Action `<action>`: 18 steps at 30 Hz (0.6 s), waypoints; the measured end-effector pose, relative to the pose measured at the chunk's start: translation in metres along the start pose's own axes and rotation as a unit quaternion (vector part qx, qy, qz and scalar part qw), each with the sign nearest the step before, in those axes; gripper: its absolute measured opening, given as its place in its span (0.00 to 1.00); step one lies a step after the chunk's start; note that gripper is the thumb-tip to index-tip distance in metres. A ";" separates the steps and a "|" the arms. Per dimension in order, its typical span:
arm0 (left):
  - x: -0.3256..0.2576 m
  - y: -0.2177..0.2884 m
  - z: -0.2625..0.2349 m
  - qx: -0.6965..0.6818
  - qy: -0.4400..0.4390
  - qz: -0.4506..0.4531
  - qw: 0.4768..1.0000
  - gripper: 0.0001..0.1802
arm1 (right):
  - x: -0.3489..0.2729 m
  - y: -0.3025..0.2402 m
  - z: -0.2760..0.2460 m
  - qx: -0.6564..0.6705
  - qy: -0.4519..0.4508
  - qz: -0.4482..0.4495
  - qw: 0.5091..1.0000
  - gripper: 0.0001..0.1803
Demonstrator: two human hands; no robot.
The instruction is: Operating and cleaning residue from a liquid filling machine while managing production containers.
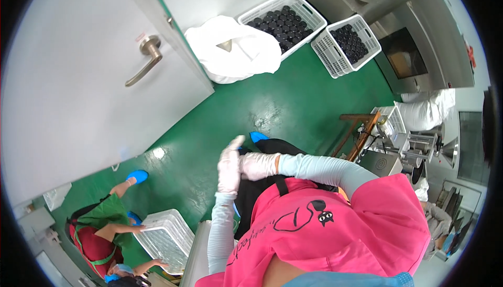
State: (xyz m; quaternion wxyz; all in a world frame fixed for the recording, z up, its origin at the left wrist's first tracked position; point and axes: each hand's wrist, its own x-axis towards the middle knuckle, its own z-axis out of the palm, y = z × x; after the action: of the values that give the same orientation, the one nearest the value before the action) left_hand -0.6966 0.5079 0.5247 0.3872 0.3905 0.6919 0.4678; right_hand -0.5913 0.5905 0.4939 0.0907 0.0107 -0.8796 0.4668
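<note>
Both my hands wear white gloves, and pale blue sleeves cover my forearms. My left hand (229, 167) is raised in front of my body with its fingers stretched out. From the right, my right hand (259, 165) meets it at the palm side. The right fingers are hidden behind the left hand, so I cannot tell if they grip its glove. No other object shows in either hand. Below them are my black trousers (250, 195) and a blue shoe cover (257, 137).
A white door (78, 88) stands at left. Ahead on the green floor (283, 98) are a white sack (228, 51) and crates of black lids (285, 25) (350, 43). A wooden stool (361, 124) and steel machines stand at right. Lower left, another person holds a white crate (165, 234).
</note>
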 end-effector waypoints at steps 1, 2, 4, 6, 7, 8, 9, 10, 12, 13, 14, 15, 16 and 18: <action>0.010 0.009 0.014 0.022 -0.078 0.009 0.997 0.18 | 0.006 -0.008 0.001 0.050 0.093 -0.095 0.990 0.12; 0.013 0.015 0.013 -0.004 -0.078 0.015 0.997 0.18 | -0.005 -0.012 -0.013 -0.065 0.038 -0.033 0.997 0.11; 0.016 0.024 0.019 0.061 -0.124 0.091 0.986 0.16 | -0.011 -0.021 -0.028 -0.084 -0.009 -0.006 0.996 0.10; 0.018 0.030 0.020 0.052 -0.153 0.118 0.980 0.17 | -0.021 -0.027 -0.043 -0.095 -0.111 0.063 0.987 0.10; 0.020 0.032 0.021 0.056 -0.167 0.146 0.974 0.18 | -0.024 -0.030 -0.049 -0.104 -0.063 0.052 0.991 0.10; 0.021 0.033 0.022 0.048 -0.179 0.152 0.971 0.18 | -0.027 -0.033 -0.055 -0.076 -0.022 0.045 0.996 0.10; 0.023 0.035 0.023 0.075 -0.171 0.186 0.965 0.19 | -0.029 -0.036 -0.058 -0.047 0.019 0.035 0.998 0.10; 0.025 0.035 0.025 0.119 -0.170 0.216 0.954 0.20 | -0.030 -0.038 -0.062 -0.012 0.046 0.027 0.998 0.10; 0.025 0.033 0.027 0.096 -0.176 0.202 0.959 0.21 | -0.031 -0.042 -0.067 0.031 0.038 0.112 0.992 0.10; 0.025 0.029 0.027 0.093 -0.181 0.180 0.962 0.22 | -0.031 -0.042 -0.069 0.085 -0.002 0.212 0.974 0.11; 0.024 0.024 0.029 0.112 -0.145 0.171 0.968 0.21 | -0.034 -0.042 -0.073 0.136 0.056 0.191 0.971 0.12; 0.022 0.017 0.027 0.113 -0.153 0.176 0.966 0.21 | -0.036 -0.038 -0.078 0.129 0.005 0.293 0.947 0.12; 0.018 0.007 0.024 0.163 -0.121 0.104 0.974 0.20 | -0.041 -0.035 -0.082 0.172 0.087 0.269 0.944 0.11; 0.011 -0.016 0.017 0.135 -0.063 -0.023 0.989 0.21 | -0.057 -0.026 -0.091 0.321 0.227 0.262 0.881 0.09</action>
State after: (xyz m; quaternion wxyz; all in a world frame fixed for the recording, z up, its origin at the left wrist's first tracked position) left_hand -0.6891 0.5195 0.5028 0.3840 0.4520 0.7319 0.3356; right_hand -0.5192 0.6465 0.5554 0.1536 -0.2978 -0.6078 0.7199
